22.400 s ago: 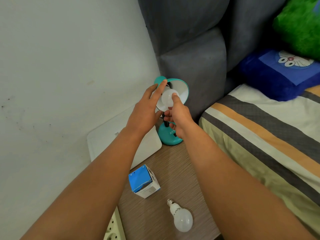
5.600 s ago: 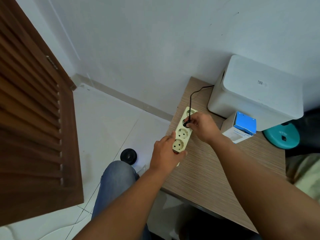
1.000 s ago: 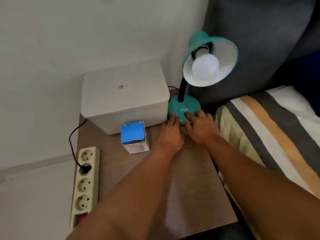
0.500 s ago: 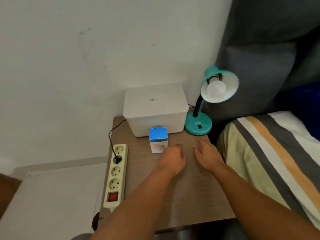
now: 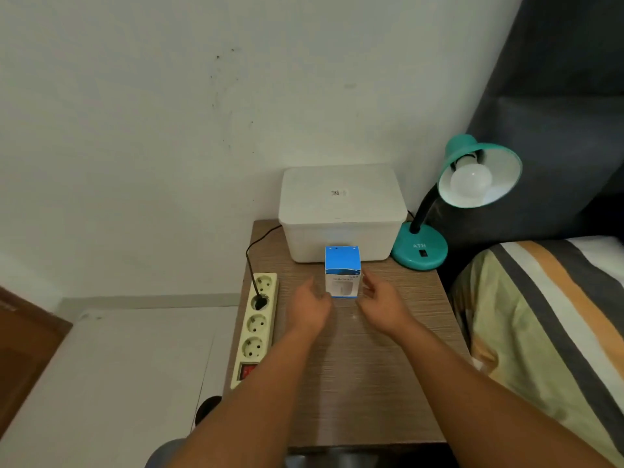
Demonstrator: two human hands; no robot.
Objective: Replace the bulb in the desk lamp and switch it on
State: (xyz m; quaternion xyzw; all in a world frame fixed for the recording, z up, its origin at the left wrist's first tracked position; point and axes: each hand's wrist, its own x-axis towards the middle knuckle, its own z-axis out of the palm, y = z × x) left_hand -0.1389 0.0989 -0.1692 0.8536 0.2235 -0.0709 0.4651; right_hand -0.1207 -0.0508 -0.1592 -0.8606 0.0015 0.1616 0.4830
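Flanking the blue-and-white bulb box (image 5: 342, 276) on the worktop (image 5: 364, 366), the left hand (image 5: 309, 307) and right hand (image 5: 381, 304) hang loosely spread, gripping nothing; whether their fingertips touch the carton is unclear. At two o'clock from the box, the teal desk lamp (image 5: 420, 249) stands with a white bulb (image 5: 471, 180) fitted, seemingly unlit. At nine o'clock, a power strip (image 5: 255, 329) carries the black plug (image 5: 260, 303).

Open hands (image 5: 310, 307) flank box (image 5: 342, 272) — lamp (image 5: 472, 184) lit.
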